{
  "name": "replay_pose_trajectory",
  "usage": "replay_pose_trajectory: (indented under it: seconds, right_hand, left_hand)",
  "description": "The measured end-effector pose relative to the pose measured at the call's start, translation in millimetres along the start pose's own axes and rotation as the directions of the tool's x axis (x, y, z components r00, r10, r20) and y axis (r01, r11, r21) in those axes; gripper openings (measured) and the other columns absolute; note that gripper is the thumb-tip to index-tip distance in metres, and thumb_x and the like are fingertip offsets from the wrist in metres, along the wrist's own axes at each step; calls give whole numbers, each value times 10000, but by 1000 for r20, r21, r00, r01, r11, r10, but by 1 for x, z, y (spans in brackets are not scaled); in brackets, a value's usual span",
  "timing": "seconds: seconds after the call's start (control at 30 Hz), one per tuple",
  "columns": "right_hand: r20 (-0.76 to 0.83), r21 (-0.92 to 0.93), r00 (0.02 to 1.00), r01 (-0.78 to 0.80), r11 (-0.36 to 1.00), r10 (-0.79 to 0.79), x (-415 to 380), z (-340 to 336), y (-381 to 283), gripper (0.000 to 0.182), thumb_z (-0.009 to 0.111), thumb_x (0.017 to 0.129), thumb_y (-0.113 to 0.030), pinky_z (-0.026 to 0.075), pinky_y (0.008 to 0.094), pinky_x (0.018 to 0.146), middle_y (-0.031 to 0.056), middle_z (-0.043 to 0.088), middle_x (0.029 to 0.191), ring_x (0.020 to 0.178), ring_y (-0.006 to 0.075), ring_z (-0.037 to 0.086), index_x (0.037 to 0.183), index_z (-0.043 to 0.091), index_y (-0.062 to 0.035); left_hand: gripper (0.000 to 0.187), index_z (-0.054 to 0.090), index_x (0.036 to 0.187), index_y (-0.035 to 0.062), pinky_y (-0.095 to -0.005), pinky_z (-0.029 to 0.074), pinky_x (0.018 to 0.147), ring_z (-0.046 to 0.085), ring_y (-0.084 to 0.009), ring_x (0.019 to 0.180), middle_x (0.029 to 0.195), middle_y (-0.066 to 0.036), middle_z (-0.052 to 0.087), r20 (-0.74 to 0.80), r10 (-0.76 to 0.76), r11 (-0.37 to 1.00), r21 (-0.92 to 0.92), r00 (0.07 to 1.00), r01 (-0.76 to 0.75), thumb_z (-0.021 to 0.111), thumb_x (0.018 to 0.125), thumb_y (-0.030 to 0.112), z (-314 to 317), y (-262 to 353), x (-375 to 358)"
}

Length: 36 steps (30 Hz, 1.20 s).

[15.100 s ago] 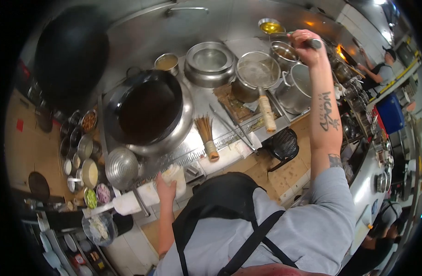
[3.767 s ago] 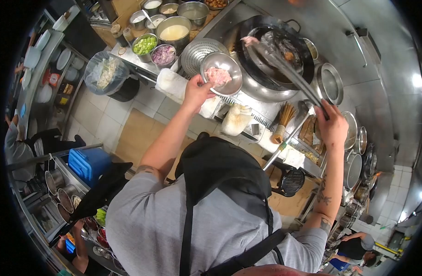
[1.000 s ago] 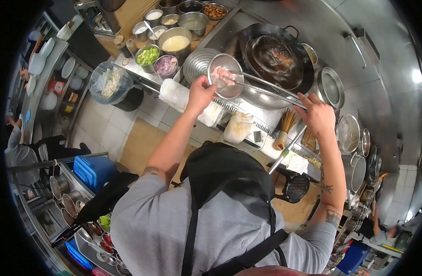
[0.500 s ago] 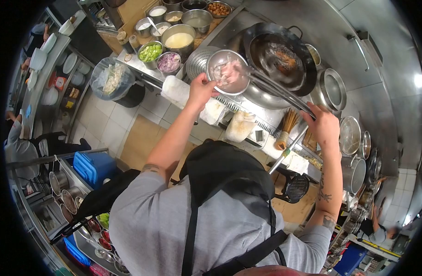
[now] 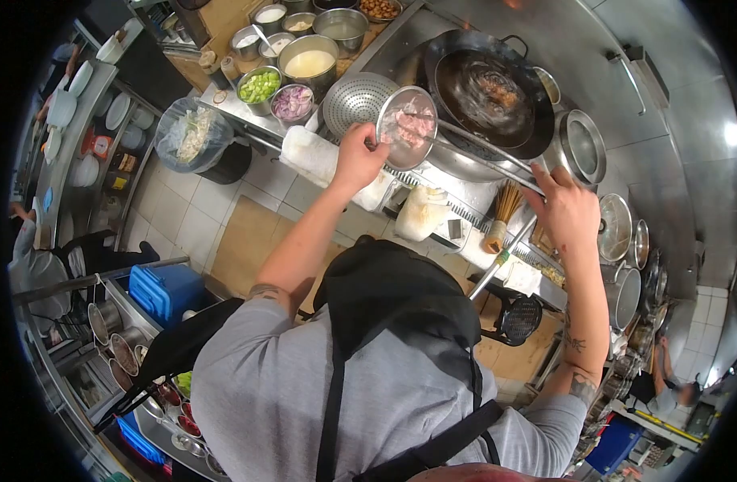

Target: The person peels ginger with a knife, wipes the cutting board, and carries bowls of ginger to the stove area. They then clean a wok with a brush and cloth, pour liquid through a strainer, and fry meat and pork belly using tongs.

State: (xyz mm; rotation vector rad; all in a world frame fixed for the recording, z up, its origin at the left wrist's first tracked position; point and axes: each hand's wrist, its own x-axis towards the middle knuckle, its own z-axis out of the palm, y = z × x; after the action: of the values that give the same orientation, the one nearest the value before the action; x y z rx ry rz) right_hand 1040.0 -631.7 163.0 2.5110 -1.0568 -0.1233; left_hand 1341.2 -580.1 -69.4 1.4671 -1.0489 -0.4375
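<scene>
My left hand [image 5: 360,163] grips the near-left rim of a metal bowl [image 5: 389,146] that holds pieces of pale pink raw meat [image 5: 415,126]. The bowl tilts beside the wok's near-left side. Closed round a pair of long metal tongs [image 5: 485,159], my right hand [image 5: 567,210] is over the front right of the stove. The tongs reach left across the wok's near edge, their tips at the meat in the bowl. Inside the black wok [image 5: 457,104], dark bubbling oil surrounds browned pieces of food [image 5: 497,92].
A perforated strainer [image 5: 356,100] lies left of the bowl. Chopped greens [image 5: 259,85], purple onion [image 5: 293,103] and a pale-yellow liquid [image 5: 310,63] fill containers at back left. A bamboo brush [image 5: 505,210] and folded cloths [image 5: 422,213] line the front edge. Other people are at the sides.
The bowl has shifted slightly right and tilted more. The tongs' tips have moved left into the bowl among the meat, and my right hand has turned. The oil bubbles more widely.
</scene>
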Motion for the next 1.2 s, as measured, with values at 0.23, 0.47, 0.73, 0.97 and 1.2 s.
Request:
replay_pose_trajectory:
  seconds: [0.23,0.47,0.73,0.97,1.2]
  right_hand:
    - [-56,115,993,-95,989,102,-5,-10,20,357,672,886,-396,536,378,627,45,677,901,724,278,679,1141,712,-150]
    - [-52,501,972,-172,848,227,-9,-16,32,337,763,837,-295,510,369,651,102,686,858,707,293,666,1101,735,-87]
    - [10,423,965,-243,873,263,-6,-13,18,356,754,844,-300,523,381,704,121,705,910,792,327,685,1115,727,-70]
    - [31,632,943,-275,724,331,-11,-26,31,350,763,859,-244,523,312,727,177,716,878,767,254,702,1096,718,9]
    - [-26,337,954,-273,901,298,-6,-24,32,381,760,845,-332,533,394,723,145,696,893,790,342,688,1124,724,-74]
  left_hand:
    - [223,483,772,19,-321,574,576,641,-172,724,834,-84,573,153,-363,844,-363,919,394,692,838,57,4,-23,3]
    - [207,531,828,31,-293,594,563,630,-125,706,824,-38,573,218,-436,686,-547,873,480,729,845,88,11,-12,26]
    - [151,497,813,20,-321,625,621,654,-155,758,824,-58,569,211,-424,743,-476,881,471,643,850,25,6,-5,35]
    - [153,495,822,19,-330,628,632,663,-169,754,856,-72,581,224,-449,664,-564,865,491,645,849,17,6,-6,36]
    - [130,508,854,52,-330,623,637,671,-172,753,857,-51,583,217,-418,665,-588,882,459,637,870,40,8,-2,55]
